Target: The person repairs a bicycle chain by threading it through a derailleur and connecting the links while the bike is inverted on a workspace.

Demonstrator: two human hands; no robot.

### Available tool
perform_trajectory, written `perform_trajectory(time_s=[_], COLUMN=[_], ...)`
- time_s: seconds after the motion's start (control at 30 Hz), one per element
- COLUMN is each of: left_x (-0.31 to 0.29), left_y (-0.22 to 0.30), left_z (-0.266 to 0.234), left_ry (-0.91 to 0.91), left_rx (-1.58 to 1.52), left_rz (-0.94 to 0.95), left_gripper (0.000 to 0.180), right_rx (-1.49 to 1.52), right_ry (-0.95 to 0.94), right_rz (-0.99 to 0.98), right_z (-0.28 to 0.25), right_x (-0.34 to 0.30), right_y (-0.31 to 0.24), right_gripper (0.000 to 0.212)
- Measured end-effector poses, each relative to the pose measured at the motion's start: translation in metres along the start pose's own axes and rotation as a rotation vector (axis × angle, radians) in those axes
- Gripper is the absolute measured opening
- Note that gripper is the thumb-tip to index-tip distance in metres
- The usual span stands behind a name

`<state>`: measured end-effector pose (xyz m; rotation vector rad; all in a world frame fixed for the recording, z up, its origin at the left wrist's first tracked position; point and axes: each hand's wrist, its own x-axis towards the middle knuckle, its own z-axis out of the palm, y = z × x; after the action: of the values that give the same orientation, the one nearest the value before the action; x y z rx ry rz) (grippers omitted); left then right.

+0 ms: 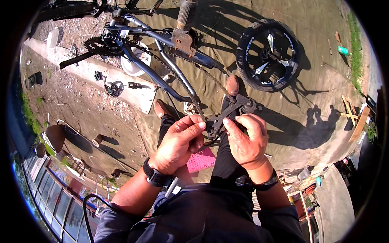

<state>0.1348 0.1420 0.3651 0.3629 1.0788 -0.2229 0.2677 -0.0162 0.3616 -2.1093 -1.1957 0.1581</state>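
My left hand (182,137) pinches a bicycle chain (196,103) between thumb and forefinger, beside a dark rear derailleur (229,111). Thumb and curled fingers of my right hand (249,139) press at the derailleur's near right side; part of their grip is hidden. From the chainring (104,45) the chain runs in two strands along the blue-grey bicycle frame (146,67). One strand reaches my left fingertips and the other meets the derailleur's upper end. The frame's rear end has no wheel in it.
A wheel with a knobbly tyre (242,60) lies at the far right. An upright metal post (186,18) with a rusty bracket stands by the frame. Beneath the frame is a white basin (142,67). Loose parts, including a small round one (112,89), lie left. A pink sheet (202,159) lies below my hands.
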Motion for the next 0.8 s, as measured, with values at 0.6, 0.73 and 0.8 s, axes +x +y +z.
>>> perform_trajectory(time_s=[0.6, 0.73, 0.8], left_x=[-0.006, -0.006, -0.005], left_y=[-0.01, -0.01, -0.011], left_z=[0.0, -0.001, -0.003], left_ry=[-0.1, -0.096, -0.107], left_rx=[-0.102, -0.054, -0.031], left_rz=[-0.017, -0.008, 0.0], left_gripper=[0.022, 0.022, 0.022], right_rx=[-0.05, -0.049, -0.054], right_ry=[-0.127, -0.133, -0.148], right_rz=[0.09, 0.104, 0.117], right_z=[0.007, 0.006, 0.006], right_x=[-0.014, -0.011, -0.009], right_y=[-0.002, -0.003, -0.005], right_gripper=[0.064, 0.063, 0.064])
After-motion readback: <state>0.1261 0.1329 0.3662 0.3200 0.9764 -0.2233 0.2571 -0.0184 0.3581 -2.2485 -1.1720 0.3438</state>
